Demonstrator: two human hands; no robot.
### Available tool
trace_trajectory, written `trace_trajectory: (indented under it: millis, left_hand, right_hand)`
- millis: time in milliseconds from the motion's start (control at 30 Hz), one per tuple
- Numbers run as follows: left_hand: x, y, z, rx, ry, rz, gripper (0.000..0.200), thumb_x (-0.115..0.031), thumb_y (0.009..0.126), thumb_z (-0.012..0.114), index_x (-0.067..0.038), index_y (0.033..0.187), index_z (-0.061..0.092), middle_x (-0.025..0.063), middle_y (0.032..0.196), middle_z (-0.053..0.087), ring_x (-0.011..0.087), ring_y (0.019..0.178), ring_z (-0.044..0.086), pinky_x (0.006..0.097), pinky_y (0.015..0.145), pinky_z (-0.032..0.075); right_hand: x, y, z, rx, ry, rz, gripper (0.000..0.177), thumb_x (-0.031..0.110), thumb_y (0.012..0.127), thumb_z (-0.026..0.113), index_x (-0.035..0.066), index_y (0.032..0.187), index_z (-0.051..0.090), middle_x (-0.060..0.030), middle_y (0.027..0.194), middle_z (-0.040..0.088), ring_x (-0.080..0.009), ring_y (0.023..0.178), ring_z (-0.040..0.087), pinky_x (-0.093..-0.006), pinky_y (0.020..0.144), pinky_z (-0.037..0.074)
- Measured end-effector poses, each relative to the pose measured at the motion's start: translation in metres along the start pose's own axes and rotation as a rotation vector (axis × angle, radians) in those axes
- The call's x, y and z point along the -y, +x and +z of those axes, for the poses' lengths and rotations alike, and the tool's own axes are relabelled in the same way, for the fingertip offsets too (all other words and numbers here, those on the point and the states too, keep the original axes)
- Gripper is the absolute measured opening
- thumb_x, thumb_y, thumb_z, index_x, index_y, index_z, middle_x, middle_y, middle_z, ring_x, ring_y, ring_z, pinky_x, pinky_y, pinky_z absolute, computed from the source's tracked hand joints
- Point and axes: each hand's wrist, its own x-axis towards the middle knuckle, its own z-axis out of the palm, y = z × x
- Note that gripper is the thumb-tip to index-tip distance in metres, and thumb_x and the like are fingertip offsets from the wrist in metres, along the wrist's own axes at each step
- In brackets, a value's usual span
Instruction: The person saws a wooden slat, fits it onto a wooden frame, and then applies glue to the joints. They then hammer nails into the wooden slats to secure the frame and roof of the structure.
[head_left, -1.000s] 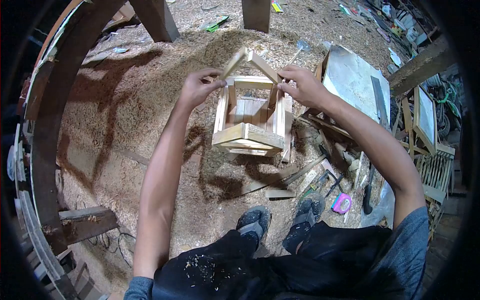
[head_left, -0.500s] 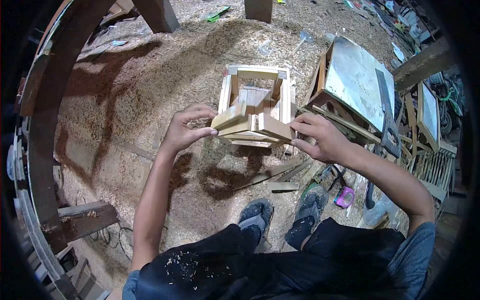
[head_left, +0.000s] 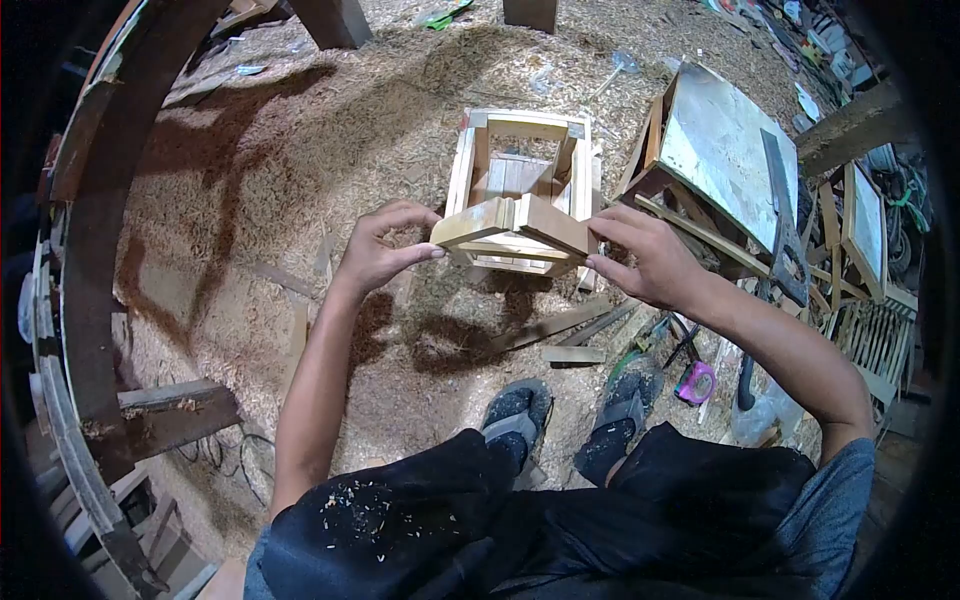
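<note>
Two short wooden pieces meet end to end at a shallow angle above the near side of an open wooden frame [head_left: 463, 165]. My left hand [head_left: 385, 250] pinches the outer end of the left piece [head_left: 472, 224] between thumb and fingers. The outer end of the right piece [head_left: 550, 226] is held between the thumb and fingers of my right hand [head_left: 645, 258]. Their inner ends touch or nearly touch near the middle. The frame stands on the shavings-covered floor, with slats visible inside it. Whether the pieces rest on its near rail I cannot tell.
A handsaw [head_left: 785, 220] lies on a pale-topped wooden box [head_left: 720, 150] at the right. Near my feet are a pink tape measure [head_left: 695, 383] and loose wood strips [head_left: 574, 354]. Dark beams [head_left: 118, 240] stand at the left. A wooden rack [head_left: 872, 335] is at the far right.
The left piece has tilted so its broad face now shows, and its inner end has come down level with the right piece. The view has shifted slightly.
</note>
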Motion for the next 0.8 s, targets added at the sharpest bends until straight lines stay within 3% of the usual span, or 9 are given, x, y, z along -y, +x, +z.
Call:
trace_trajectory:
  millis: [267, 367, 500, 567, 800]
  left_hand:
    - [-0.008, 0.002, -0.001, 0.040, -0.010, -0.025, 0.039, -0.012, 0.070, 0.085, -0.005, 0.106, 0.073, 0.0072, 0.106, 0.070, 0.0192, 0.103, 0.064, 0.0358, 0.096, 0.048]
    - [-0.017, 0.001, 0.002, 0.024, 0.087, 0.076, 0.038, -0.015, 0.073, 0.084, -0.004, 0.108, 0.072, 0.0074, 0.106, 0.068, 0.0184, 0.099, 0.063, 0.0348, 0.090, 0.051]
    - [-0.013, 0.002, 0.002, 0.073, 0.068, 0.072, 0.035, -0.012, 0.079, 0.078, 0.001, 0.110, 0.069, 0.0118, 0.109, 0.067, 0.0240, 0.106, 0.062, 0.0376, 0.093, 0.049]
    - [-0.009, 0.002, 0.002, 0.074, 0.144, 0.143, 0.037, -0.014, 0.080, 0.077, 0.001, 0.112, 0.066, 0.0139, 0.112, 0.065, 0.0279, 0.109, 0.061, 0.0393, 0.095, 0.048]
    - [-0.001, -0.001, 0.006, 0.052, 0.188, 0.177, 0.041, -0.015, 0.081, 0.077, 0.001, 0.117, 0.064, 0.0149, 0.118, 0.063, 0.0290, 0.112, 0.060, 0.0406, 0.098, 0.047]
  right_hand:
    - [0.002, -0.001, 0.004, -0.026, -0.066, 0.017, 0.035, 0.018, 0.085, 0.069, -0.002, 0.113, 0.060, -0.0178, 0.104, 0.061, -0.0355, 0.095, 0.063, -0.0421, 0.085, 0.053]
    - [0.001, -0.001, 0.005, -0.005, -0.062, 0.022, 0.036, 0.019, 0.085, 0.069, -0.002, 0.112, 0.060, -0.0172, 0.103, 0.060, -0.0356, 0.094, 0.063, -0.0425, 0.083, 0.052]
    - [-0.006, -0.002, 0.007, -0.025, -0.105, -0.076, 0.037, 0.020, 0.084, 0.068, -0.001, 0.113, 0.057, -0.0161, 0.103, 0.058, -0.0349, 0.092, 0.061, -0.0433, 0.080, 0.051]
    - [-0.005, -0.002, 0.003, 0.054, -0.053, -0.011, 0.039, 0.016, 0.084, 0.069, -0.005, 0.115, 0.058, -0.0197, 0.108, 0.058, -0.0355, 0.099, 0.060, -0.0412, 0.086, 0.051]
    - [-0.009, 0.000, 0.002, 0.067, -0.096, -0.043, 0.038, 0.017, 0.084, 0.069, -0.004, 0.115, 0.059, -0.0183, 0.109, 0.059, -0.0346, 0.099, 0.060, -0.0422, 0.086, 0.050]
